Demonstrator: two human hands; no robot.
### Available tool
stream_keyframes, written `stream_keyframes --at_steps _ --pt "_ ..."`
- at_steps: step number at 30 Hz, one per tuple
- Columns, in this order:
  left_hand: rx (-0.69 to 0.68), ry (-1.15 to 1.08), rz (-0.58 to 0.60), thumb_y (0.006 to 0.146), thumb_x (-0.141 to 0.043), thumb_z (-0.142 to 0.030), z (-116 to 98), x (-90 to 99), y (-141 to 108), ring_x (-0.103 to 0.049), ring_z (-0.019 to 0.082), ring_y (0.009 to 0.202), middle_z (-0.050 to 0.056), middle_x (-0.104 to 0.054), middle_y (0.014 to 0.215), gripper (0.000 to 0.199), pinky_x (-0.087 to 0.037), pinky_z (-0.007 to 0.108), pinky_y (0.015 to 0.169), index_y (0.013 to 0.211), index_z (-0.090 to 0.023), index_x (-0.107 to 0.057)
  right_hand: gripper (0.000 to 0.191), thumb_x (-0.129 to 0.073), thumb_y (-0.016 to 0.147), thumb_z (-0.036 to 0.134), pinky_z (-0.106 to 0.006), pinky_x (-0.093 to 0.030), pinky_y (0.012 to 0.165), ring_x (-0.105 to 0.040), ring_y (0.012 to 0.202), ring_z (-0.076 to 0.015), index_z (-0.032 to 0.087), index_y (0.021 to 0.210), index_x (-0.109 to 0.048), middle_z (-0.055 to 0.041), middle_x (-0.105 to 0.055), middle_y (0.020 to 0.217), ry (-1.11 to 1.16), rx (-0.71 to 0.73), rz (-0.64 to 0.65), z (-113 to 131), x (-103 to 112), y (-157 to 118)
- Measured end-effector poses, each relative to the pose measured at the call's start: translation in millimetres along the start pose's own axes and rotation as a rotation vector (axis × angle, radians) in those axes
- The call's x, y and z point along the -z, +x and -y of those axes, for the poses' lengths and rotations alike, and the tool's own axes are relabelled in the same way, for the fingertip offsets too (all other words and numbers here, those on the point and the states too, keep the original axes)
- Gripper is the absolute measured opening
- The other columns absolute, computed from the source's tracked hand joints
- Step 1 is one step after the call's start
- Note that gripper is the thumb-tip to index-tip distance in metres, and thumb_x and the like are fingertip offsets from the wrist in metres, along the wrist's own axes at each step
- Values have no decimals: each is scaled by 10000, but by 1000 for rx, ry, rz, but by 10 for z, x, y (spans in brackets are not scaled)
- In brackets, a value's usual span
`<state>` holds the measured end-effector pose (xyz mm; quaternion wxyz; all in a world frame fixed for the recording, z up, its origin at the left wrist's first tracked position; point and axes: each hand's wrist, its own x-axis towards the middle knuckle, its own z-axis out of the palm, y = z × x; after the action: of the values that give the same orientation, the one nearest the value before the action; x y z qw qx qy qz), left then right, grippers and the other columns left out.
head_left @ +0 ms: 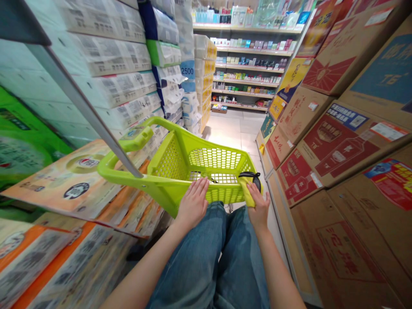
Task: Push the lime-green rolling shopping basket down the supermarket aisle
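A lime-green plastic shopping basket [170, 171] with perforated walls and a grey metal handle bar [86, 98] sits tilted in front of my knees. My left hand [194, 204] lies against its near rim, fingers stretched out and close together, holding nothing that shows. At the basket's right end, my right hand [258, 206] presses a yellow cloth [247, 189] with black trim over the rim. Its fingers bend over the cloth, and the palm side is hidden. Whether the cloth is a pouch or a wiping cloth I cannot tell.
Stacked tissue packs [122, 56] rise on the left, with an orange-and-cream carton [64, 176] lower down. Printed cardboard boxes [347, 141] line the right side closely. Ahead, a tiled floor [238, 128] leads to shelves [251, 66] of small packaged goods.
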<state>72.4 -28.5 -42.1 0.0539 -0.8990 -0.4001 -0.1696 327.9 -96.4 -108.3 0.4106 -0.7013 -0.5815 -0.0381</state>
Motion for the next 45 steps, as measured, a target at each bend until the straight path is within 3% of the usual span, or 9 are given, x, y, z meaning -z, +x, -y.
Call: stream_keyframes --at_steps 5,13,16,21,28,32,39,42,45 --pt "-17 48 10 903 -409 -201 8 -2 2 -240 208 1502 55 -264 1620 647 -191 386 1250 1531 -91 -300 701 -386 691 75 -565 -144 1177 -485 1371 -220 285 1332 -574 -47 -595 1411 26 -190 -60 -186 20 107" --pt "-23 91 -5 872 -419 -196 -16 -15 -8 -183 207 1517 83 -220 1627 698 -207 384 1241 1542 -80 -263 762 -437 646 15 -491 -96 1211 -474 1378 -212 225 1371 -542 -63 -566 1440 -11 64 40 1001 -394 75" --pt "-14 94 -17 866 -413 -185 -28 -20 -16 -169 204 1519 87 -219 1628 696 -186 378 1246 1539 -77 -270 750 -435 683 11 -449 -67 1225 -465 1386 -194 226 1398 -513 -56 -546 1459 22 166 76 1197 -445 51" --pt "-5 92 -18 867 -415 -185 -37 -17 -22 -178 203 1517 80 -232 1626 705 -212 380 1240 1547 -92 -252 704 -426 757 25 -481 -20 1222 -495 1363 -189 277 1411 -492 -42 -560 1448 -41 240 53 720 -267 -65" --pt "-1 91 0 888 -403 -207 -41 -26 -9 -186 212 1516 85 -213 1628 680 -219 384 1240 1539 -68 -266 744 -398 681 56 -566 -108 1187 -518 1342 -212 303 1369 -538 -47 -580 1427 -85 -104 -57 -261 44 47" --pt "-8 88 -24 870 -423 -216 -41 -42 -12 -191 217 1515 96 -232 1622 723 -230 392 1237 1553 -83 -228 735 -409 670 56 -574 -118 1181 -508 1348 -237 271 1357 -557 -67 -594 1409 -109 -171 -82 32 -36 114" --pt "1 89 -40 857 -426 -193 -36 -68 -24 -169 209 1519 93 -235 1624 705 -198 384 1246 1536 -80 -276 797 -430 646 -6 -455 -81 1220 -462 1389 -193 245 1398 -513 -39 -544 1461 12 129 54 1165 -437 15" --pt "3 91 -41 864 -424 -197 -33 -70 -26 -185 209 1516 93 -242 1622 681 -201 379 1246 1524 -74 -307 767 -420 690 -3 -442 -67 1225 -467 1385 -178 258 1406 -502 -31 -540 1466 22 199 97 1198 -413 11" --pt "-1 91 -46 865 -431 -204 -27 -67 -30 -193 209 1514 85 -250 1621 683 -205 370 1243 1524 -75 -306 753 -409 715 3 -471 -49 1223 -480 1375 -176 287 1407 -500 -22 -545 1462 -20 229 107 843 -255 10"
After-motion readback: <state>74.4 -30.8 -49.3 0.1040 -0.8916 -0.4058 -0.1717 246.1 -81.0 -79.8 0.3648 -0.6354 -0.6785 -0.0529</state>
